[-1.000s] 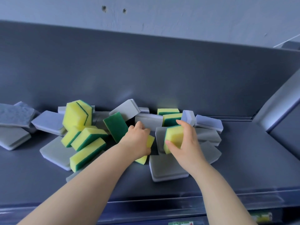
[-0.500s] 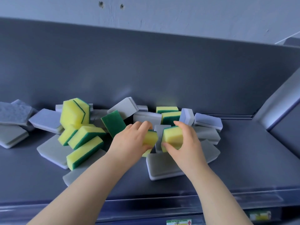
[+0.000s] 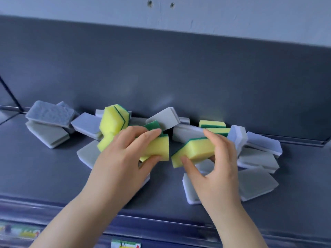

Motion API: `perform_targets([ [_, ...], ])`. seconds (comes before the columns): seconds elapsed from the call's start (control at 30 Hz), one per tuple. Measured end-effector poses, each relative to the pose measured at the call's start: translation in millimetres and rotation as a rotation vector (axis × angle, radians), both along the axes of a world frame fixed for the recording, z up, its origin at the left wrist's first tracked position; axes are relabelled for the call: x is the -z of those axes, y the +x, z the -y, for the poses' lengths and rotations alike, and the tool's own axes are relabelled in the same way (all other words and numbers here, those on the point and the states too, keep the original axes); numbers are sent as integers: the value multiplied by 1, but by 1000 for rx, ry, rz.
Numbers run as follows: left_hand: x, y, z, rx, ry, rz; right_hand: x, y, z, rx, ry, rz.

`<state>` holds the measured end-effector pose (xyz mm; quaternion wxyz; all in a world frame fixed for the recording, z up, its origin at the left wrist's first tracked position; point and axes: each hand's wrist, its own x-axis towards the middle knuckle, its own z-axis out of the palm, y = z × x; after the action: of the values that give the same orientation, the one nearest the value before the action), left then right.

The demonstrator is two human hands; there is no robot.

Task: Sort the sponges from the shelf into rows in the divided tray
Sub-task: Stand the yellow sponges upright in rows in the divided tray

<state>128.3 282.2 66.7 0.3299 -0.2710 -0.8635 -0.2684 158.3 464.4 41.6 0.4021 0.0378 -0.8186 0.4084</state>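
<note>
Two grabs: left hand (image 3: 121,163) pinches one yellow-green sponge (image 3: 157,148), right hand (image 3: 216,169) a second sponge (image 3: 197,149), thumb against fingers, likely gathering one colour per row.

Pale wall (image 3: 232,17) w/ two small holes (image 3: 150,3) up top; dark grey back panel (image 3: 161,68) below, matte shelf (image 3: 44,169), labels (image 3: 125,244) on front edge.

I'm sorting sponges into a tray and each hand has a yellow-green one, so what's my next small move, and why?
Probably draw both hands back off the shelf. The left hand grips one yellow-green sponge, the right hand a second yellow-green sponge, and no tray is in view.
</note>
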Motion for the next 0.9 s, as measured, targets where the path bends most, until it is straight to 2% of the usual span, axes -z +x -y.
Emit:
perform_targets([
  [0.13, -12, 18, 49, -20, 13, -5, -13, 0, 42, -52, 67, -77],
  [0.23, -17, 31, 101, -52, 31, -27, -20, 6, 87, -104, 82, -41],
  [0.47, -12, 81, 278, -238, 63, 8, -23, 30, 248, -316, 117, -36],
  [0.6, 0, 117, 384, -355, 13, 9, -15, 50, 349, -432, 171, -22],
  [0.73, 8, 142, 464, -443, -128, -19, -8, 60, 429, -549, 181, 31],
  [0.9, 11, 147, 527, -473, -95, 14, -12, 52, 484, -606, 176, 62],
])
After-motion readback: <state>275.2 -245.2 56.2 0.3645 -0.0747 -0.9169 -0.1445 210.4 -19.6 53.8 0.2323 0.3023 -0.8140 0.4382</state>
